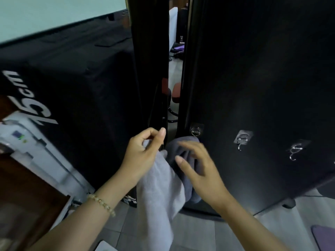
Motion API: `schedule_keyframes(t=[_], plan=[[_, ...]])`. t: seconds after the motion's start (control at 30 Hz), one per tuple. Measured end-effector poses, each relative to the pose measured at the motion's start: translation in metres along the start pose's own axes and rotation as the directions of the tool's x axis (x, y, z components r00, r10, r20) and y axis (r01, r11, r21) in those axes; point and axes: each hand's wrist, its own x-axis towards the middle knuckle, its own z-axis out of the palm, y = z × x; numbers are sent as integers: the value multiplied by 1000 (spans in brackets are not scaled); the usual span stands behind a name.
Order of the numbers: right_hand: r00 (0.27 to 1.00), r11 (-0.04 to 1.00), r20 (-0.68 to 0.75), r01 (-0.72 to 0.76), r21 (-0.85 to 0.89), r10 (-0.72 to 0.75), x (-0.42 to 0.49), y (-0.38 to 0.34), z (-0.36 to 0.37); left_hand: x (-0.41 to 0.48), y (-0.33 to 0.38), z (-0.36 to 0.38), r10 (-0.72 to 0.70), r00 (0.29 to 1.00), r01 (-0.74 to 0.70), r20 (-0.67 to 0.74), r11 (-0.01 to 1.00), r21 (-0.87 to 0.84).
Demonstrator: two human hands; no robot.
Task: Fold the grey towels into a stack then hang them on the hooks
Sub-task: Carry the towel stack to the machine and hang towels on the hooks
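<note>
Three hooks [243,140] show on the black panel [253,78] in the head view, and a darker grey towel [174,147] hangs from the leftmost hook [195,132]. A good next hang likely means bunching one firm edge and lifting it onto the free hook right of that one. Left of the leftmost hook, the left hand [143,151] grips the lighter grey towel [159,187], which drapes below it. Below that hook, the right hand [199,171] is spread wide over the hung towel; whether it touches is unclear.

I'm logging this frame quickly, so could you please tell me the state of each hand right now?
Left hand: gripping the light grey towel.
Right hand: open, fingers spread before the darker grey towel; contact cannot be told.
</note>
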Motion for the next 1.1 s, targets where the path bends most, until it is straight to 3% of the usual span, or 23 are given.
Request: schedule_keyframes(t=[0.07,0.13,0.23,0.33,0.43,0.63,0.83,0.97,1.1], plan=[[964,973,246,-147,180,100,-13,-22,-6,-9,25,2,-8,999,8,32,1000,-26],[923,944,364,-225,241,127,-28,-35,-17,-18,48,5,-63,998,63,13,995,-76],[930,934,317,-265,238,183,-52,-53,-46,-32,80,16,-150,988,142,-41,977,-161],[938,942,318,-223,250,137,-72,-74,-77,-54,112,46,-178,983,171,-42,975,-143],[966,950,247,-141,277,71,-85,-99,-104,-73,137,84,-182,983,179,1,968,-174],[974,965,199,-150,217,107,-109,-120,-164,-95,171,130,-363,930,368,62,924,-105],[977,959,-65,-183,216,201,-115,-134,-218,-116,196,143,-322,938,325,131,946,-2],[943,949,-221,-190,252,247,-101,-143,-235,-130,214,146,-435,830,398,349,900,175],[885,942,-366,-192,276,287,-85,-149,-237,-133,221,137,-501,779,459,378,865,202]])
